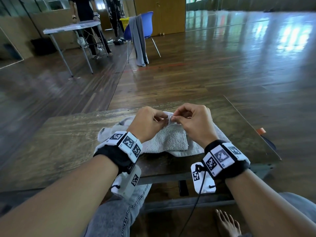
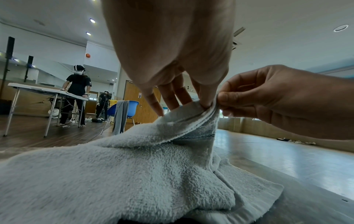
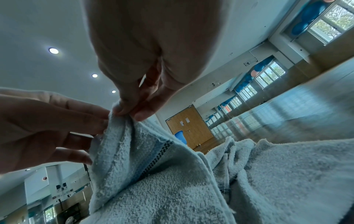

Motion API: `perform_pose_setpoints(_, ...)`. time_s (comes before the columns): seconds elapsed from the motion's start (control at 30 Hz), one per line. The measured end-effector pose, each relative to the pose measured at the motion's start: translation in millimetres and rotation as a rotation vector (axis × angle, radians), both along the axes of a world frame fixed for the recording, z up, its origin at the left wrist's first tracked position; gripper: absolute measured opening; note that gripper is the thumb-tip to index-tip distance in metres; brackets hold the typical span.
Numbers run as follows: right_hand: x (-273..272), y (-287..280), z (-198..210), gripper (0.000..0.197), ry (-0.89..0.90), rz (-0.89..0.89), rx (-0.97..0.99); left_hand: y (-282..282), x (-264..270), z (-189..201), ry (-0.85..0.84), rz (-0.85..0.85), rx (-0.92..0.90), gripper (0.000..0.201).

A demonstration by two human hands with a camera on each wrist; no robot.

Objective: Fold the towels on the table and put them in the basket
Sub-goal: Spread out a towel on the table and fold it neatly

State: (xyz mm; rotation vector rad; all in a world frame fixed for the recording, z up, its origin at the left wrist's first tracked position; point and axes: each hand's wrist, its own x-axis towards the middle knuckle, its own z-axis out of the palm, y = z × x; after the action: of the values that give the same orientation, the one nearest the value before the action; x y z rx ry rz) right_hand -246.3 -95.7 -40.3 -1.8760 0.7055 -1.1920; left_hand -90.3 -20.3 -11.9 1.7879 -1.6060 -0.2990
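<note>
A pale grey towel (image 1: 169, 139) lies partly folded on the dark wooden table (image 1: 68, 134). Its far edge, with a dark patterned stripe (image 2: 195, 137), is lifted off the table. My left hand (image 1: 150, 122) pinches that raised edge between thumb and fingers. My right hand (image 1: 189, 120) pinches the same edge right beside it, the two hands almost touching. In the left wrist view my left hand (image 2: 203, 103) holds the towel (image 2: 134, 166), with my right hand (image 2: 229, 100) beside it. In the right wrist view my right hand (image 3: 126, 109) grips the towel (image 3: 172, 174) next to my left hand (image 3: 99, 119). No basket is in view.
An orange object (image 1: 261, 130) sits by the table's right edge. Beyond the table is wooden floor, with a blue chair (image 1: 142, 29) draped in grey cloth, a white folding table (image 1: 71, 28) and a person (image 1: 83, 11) standing at it. My knees are under the near edge.
</note>
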Motion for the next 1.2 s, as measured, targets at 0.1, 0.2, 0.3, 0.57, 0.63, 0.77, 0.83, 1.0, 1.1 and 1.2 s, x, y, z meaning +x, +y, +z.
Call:
perform_pose_setpoints(0.1, 0.3, -0.4, -0.4, 0.01, 0.031, -0.035, -0.07, 0.6, -1.1, 0.0, 0.007, -0.006, 0.013, 0.013)
perform_pose_setpoints(0.2, 0.7, -2.8, -1.9, 0.018, 0.176, -0.035, -0.206, -0.4, -0.8, 1.8, -0.009, -0.019, -0.002, 0.012)
perform_pose_setpoints(0.3, 0.4, -4.8, -5.0, 0.015, 0.283, 0.004, -0.252, -2.2, -0.7, 3.5, -0.04, -0.064, -0.003, 0.011)
perform_pose_setpoints(0.57, 9.2, -4.3, -10.2, 0.006, 0.271, -0.033, -0.28, 5.4, -7.2, -4.0, -0.065, -0.013, -0.244, 0.007)
perform_pose_setpoints(0.63, 10.0, -4.5, -11.4, 0.006, 0.272, -0.031, -0.278, 6.3, -7.2, -4.8, -0.1, -0.016, -0.256, 0.011)
perform_pose_setpoints(0.77, 9.5, -2.3, -8.9, 0.005, 0.221, -0.015, -0.287, 5.0, -6.8, -6.7, -0.216, -0.007, -0.209, 0.021)
perform_pose_setpoints(0.83, 9.6, 0.3, -5.3, 0.004, 0.19, 0.0, -0.297, 2.5, -3.6, -5.1, -0.264, -0.009, -0.145, 0.024)
perform_pose_setpoints(1.0, 1.8, -2.3, 6.9, 0.004, 0.068, -0.07, -0.299, 0.2, 23.6, 9.6, -0.439, -0.05, -0.002, 0.023)
perform_pose_setpoints(1.1, -4.4, -5.7, 13.0, 0.007, -0.024, -0.15, -0.271, 4.8, 47.9, 14.7, -0.483, -0.044, 0.043, 0.027)
perform_pose_setpoints(1.2, -6.8, -8.7, 15.5, 0.009, -0.061, -0.202, -0.244, 11.1, 67.3, 14.4, -0.511, -0.073, 0.068, 0.027)
